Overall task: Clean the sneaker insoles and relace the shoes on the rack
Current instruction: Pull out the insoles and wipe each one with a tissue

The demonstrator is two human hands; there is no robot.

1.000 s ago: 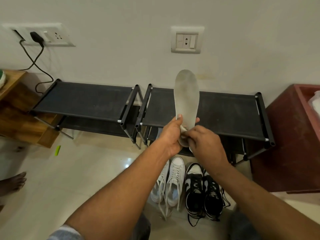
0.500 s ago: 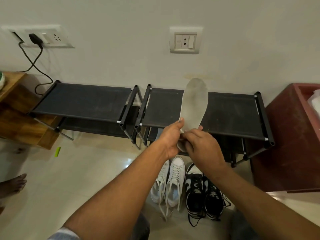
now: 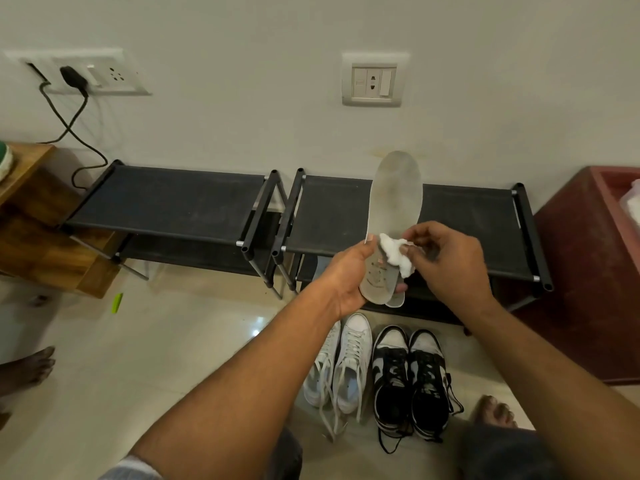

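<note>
My left hand grips the heel end of a grey insole, which stands upright in front of the black shoe rack. A second insole edge shows just behind its heel. My right hand pinches a crumpled white wipe against the insole's lower part. On the floor below sit a pair of white sneakers with loose laces and a pair of black-and-white sneakers, toes toward the rack.
A second black rack stands to the left, beside a wooden stand. A dark red cabinet is at the right. A charger cable hangs from the wall socket. Another person's bare foot is at the left edge.
The insole has tilted and dropped a little to the right. My right hand has drawn back from the heel, so the white wipe it pinches now shows.
</note>
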